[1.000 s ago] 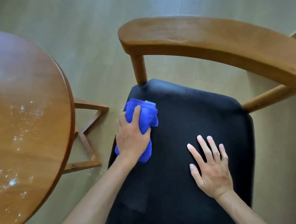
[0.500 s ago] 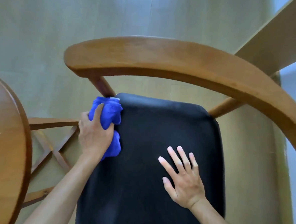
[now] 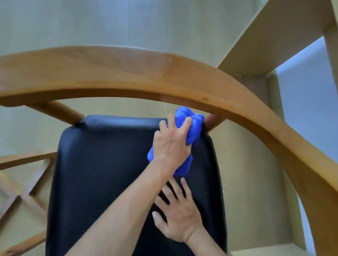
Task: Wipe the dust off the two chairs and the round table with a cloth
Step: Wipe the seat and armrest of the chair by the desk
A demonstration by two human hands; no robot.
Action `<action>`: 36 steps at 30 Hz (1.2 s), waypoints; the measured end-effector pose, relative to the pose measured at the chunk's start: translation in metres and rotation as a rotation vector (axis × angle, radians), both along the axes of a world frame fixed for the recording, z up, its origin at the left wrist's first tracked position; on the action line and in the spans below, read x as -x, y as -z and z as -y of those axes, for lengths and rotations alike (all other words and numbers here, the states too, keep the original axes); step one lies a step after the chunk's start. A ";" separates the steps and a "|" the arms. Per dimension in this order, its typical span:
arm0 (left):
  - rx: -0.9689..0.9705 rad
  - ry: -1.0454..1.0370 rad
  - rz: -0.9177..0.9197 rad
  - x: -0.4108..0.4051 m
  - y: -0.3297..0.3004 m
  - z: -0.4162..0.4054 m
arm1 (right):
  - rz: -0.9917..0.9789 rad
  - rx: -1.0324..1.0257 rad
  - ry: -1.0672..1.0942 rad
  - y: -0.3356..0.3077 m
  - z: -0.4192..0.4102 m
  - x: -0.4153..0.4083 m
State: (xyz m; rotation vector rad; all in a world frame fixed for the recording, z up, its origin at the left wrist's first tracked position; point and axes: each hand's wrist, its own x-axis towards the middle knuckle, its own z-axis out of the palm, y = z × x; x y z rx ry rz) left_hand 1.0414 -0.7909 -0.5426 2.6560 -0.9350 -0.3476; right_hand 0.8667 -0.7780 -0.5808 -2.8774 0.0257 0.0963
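Observation:
A wooden chair with a curved back rail [image 3: 161, 75] and a black padded seat [image 3: 99, 171] fills the view. My left hand [image 3: 171, 145] grips a bunched blue cloth [image 3: 191, 126] against the seat's far right corner, close to the rail's right post. My right hand [image 3: 179, 212] lies flat on the seat with fingers spread, just below the cloth and under my left forearm. The round table's top is out of view.
Crossed wooden braces [image 3: 18, 196] of the table's base show at the lower left. A pale wooden shelf unit [image 3: 277, 34] stands at the upper right. Light wooden floor [image 3: 78, 20] lies beyond the chair.
My left hand has swept the cloth from the seat's far left corner across to its far right corner. The view has shifted right, so the table top has left the frame.

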 end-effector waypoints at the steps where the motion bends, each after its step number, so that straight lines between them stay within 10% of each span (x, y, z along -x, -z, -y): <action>1: 0.002 0.010 0.003 -0.010 -0.002 -0.017 | 0.025 -0.012 -0.002 0.000 -0.001 0.000; 9: -0.036 -0.552 -0.035 -0.063 -0.022 -0.193 | 0.108 -0.064 0.013 -0.001 -0.001 0.000; 16: -0.002 -0.698 -0.051 -0.004 -0.020 -0.157 | 0.096 -0.198 0.064 -0.009 0.002 0.001; 22: 0.074 -0.547 -0.307 0.086 -0.024 -0.074 | 0.235 -0.822 0.751 -0.055 0.015 -0.025; 26: 0.131 -0.426 -0.512 0.092 -0.040 -0.084 | 0.152 -0.771 0.757 -0.075 0.006 -0.046; 31: -0.032 -0.298 -0.121 0.083 -0.040 -0.208 | -0.123 -0.232 0.646 -0.065 -0.041 -0.070; 36: -0.209 -0.165 -0.018 0.119 -0.021 -0.292 | 0.023 -0.037 0.812 -0.042 -0.067 -0.091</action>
